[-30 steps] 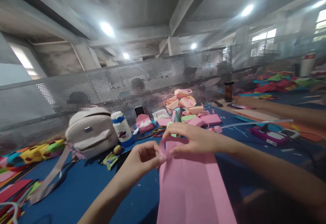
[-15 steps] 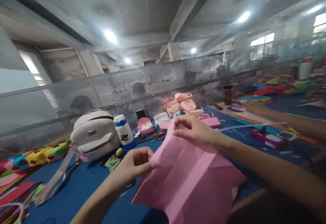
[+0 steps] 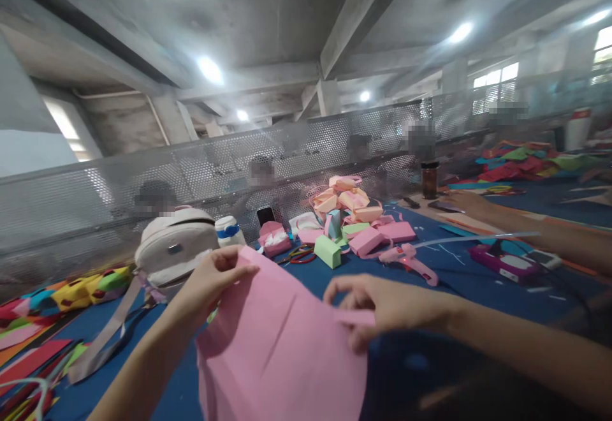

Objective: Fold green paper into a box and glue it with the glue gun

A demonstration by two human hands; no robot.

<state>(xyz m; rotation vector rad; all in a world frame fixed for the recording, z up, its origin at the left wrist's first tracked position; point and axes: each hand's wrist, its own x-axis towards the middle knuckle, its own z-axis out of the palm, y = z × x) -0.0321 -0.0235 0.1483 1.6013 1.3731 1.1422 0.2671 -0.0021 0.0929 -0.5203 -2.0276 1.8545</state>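
A large pink paper sheet (image 3: 287, 344) with crease lines hangs between my hands above the blue table. My left hand (image 3: 210, 287) pinches its upper left corner between thumb and fingers. On the right side, my right hand (image 3: 368, 309) is closed on the sheet's edge, where a narrow pink flap sticks out across the fingers. Beyond the sheet lie a pink glue gun (image 3: 408, 261), a light green paper box (image 3: 327, 251) and a pair of scissors (image 3: 301, 254). The sheet's lower end runs out of view.
A white backpack (image 3: 176, 249) and a bottle (image 3: 229, 231) stand at the left. Folded peach paper pieces (image 3: 354, 198) are heaped by the perforated metal divider (image 3: 296, 153). Right of me are a purple power strip (image 3: 502, 261) and another person's arm (image 3: 521, 223).
My left hand has moved up and left with the sheet's corner. My right hand has come down to its right edge. The sheet has turned, uncovering the glue gun and paper boxes.
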